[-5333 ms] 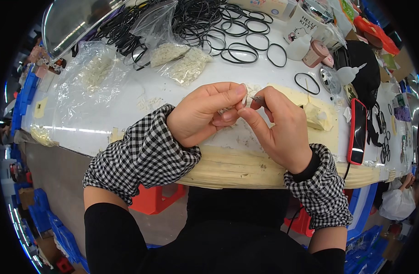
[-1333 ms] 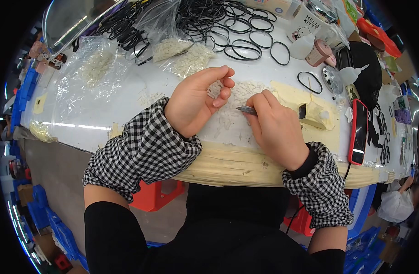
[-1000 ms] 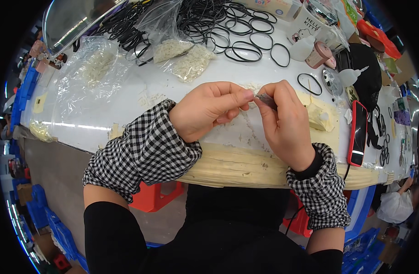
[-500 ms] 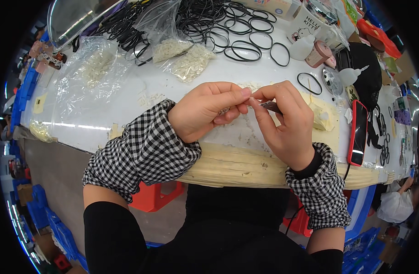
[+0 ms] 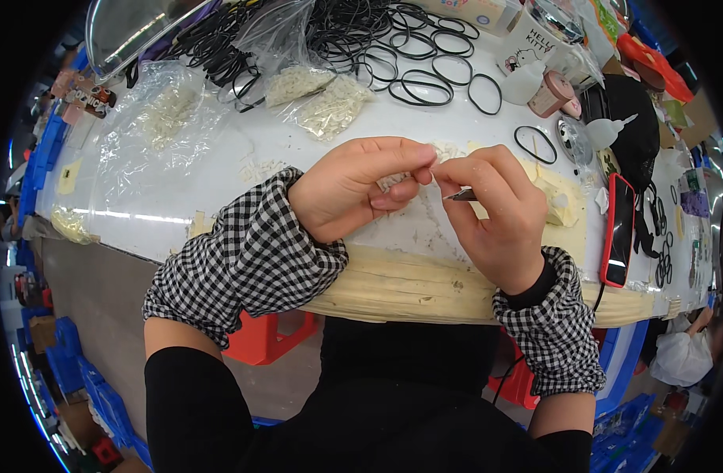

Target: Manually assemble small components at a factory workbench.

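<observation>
Pinching a tiny white piece (image 5: 429,163) between left hand (image 5: 353,189) and right hand (image 5: 495,213), tweezers (image 5: 461,195) now tucked aside since a moment ago, suggesting fingertip fitting.

Black-and-white checked cuffs (image 5: 251,252) are showing over black sleeves (image 5: 180,402); black rings (image 5: 424,75) are lying on the white surface (image 5: 219,169) beside a red-edged phone (image 5: 618,229).

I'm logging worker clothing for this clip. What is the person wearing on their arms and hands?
Both hands, left hand and right hand, are bare. Each forearm has a black-and-white checked oversleeve with gathered cuffs, over black long sleeves.
</observation>
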`<state>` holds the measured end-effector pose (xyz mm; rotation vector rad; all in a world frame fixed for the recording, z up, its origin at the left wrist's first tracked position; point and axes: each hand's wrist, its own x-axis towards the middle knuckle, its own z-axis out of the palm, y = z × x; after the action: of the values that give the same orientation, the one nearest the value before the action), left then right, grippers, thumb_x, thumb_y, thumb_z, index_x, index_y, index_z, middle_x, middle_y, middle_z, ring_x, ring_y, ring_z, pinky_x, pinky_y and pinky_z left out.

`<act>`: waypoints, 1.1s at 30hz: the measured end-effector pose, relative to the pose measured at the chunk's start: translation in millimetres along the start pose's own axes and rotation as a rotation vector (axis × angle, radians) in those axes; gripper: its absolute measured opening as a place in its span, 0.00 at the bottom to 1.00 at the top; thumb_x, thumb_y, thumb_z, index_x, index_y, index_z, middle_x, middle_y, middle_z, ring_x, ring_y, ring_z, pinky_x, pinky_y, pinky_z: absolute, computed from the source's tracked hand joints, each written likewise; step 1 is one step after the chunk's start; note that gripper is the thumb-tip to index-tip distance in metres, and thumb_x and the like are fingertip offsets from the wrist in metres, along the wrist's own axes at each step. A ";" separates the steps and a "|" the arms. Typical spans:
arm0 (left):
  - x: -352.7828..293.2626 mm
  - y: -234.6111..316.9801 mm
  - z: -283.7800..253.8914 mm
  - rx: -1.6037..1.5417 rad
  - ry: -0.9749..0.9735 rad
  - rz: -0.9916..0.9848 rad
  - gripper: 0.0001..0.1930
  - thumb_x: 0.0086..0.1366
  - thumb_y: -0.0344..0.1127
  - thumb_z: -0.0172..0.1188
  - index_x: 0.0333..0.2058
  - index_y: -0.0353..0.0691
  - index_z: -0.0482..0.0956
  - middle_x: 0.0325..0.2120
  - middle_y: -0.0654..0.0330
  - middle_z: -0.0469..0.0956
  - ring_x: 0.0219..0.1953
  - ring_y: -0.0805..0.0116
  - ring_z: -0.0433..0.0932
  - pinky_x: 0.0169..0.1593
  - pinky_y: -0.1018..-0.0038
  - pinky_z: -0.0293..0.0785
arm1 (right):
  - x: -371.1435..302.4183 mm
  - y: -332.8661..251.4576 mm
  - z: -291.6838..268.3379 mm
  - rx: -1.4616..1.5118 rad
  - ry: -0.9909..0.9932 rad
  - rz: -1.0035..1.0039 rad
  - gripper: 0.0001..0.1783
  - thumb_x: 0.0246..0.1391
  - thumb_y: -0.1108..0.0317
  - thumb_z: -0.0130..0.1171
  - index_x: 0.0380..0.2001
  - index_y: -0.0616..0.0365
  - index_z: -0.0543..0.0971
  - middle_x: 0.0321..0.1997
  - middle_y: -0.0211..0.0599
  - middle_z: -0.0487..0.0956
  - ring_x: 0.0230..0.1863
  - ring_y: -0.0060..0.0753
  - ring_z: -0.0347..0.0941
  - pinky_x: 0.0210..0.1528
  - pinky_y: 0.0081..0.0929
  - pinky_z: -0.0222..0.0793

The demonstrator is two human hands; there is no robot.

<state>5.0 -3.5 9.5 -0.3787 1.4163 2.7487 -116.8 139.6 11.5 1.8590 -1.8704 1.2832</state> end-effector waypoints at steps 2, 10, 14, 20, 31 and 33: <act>0.3 -0.6 -1.2 -0.021 -0.006 -0.004 0.13 0.67 0.41 0.49 0.29 0.39 0.72 0.18 0.72 0.63 0.19 0.85 0.56 0.22 0.87 0.53 | 0.1 0.0 0.5 0.002 0.004 -0.013 0.17 0.32 0.82 0.60 0.30 0.54 0.77 0.27 0.31 0.72 0.21 0.29 0.71 0.20 0.23 0.68; 1.1 -1.8 -2.6 -0.061 0.011 -0.009 0.19 0.69 0.47 0.45 0.35 0.34 0.72 0.25 0.66 0.67 0.23 0.81 0.61 0.27 0.86 0.60 | -0.2 0.3 1.5 0.067 -0.002 0.062 0.15 0.36 0.82 0.59 0.31 0.55 0.77 0.28 0.32 0.72 0.23 0.30 0.73 0.23 0.23 0.69; 3.4 -1.5 3.1 -0.273 0.157 -0.025 0.25 0.70 0.51 0.38 0.42 0.30 0.69 0.33 0.60 0.68 0.32 0.75 0.67 0.36 0.81 0.68 | 1.1 -3.6 -0.6 0.082 -0.004 0.120 0.13 0.39 0.81 0.59 0.31 0.56 0.77 0.28 0.32 0.73 0.25 0.31 0.75 0.25 0.23 0.71; 1.3 0.1 -4.4 -0.306 0.204 0.027 0.25 0.70 0.52 0.38 0.45 0.31 0.67 0.32 0.61 0.69 0.31 0.73 0.65 0.34 0.80 0.67 | 2.0 -7.0 -4.5 0.093 -0.127 0.131 0.10 0.41 0.79 0.60 0.30 0.57 0.76 0.29 0.33 0.73 0.25 0.32 0.75 0.26 0.23 0.71; 4.2 -2.3 -14.5 -0.292 0.236 0.085 0.16 0.70 0.45 0.42 0.43 0.35 0.66 0.26 0.66 0.65 0.23 0.78 0.60 0.25 0.84 0.58 | -12.1 -17.9 7.0 -0.123 -0.608 -0.025 0.09 0.46 0.67 0.58 0.28 0.57 0.69 0.27 0.35 0.69 0.22 0.37 0.72 0.21 0.31 0.67; 3.0 0.6 -16.3 -0.178 0.236 0.127 0.14 0.70 0.42 0.42 0.44 0.36 0.66 0.23 0.68 0.63 0.21 0.80 0.58 0.24 0.85 0.56 | -12.6 -19.8 7.9 -0.161 -0.616 -0.011 0.10 0.45 0.68 0.59 0.29 0.57 0.70 0.28 0.35 0.69 0.23 0.38 0.71 0.21 0.31 0.66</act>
<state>5.4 -17.3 0.2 -0.6623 1.2820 3.0300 -93.5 146.6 6.6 2.3410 -2.1450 0.5533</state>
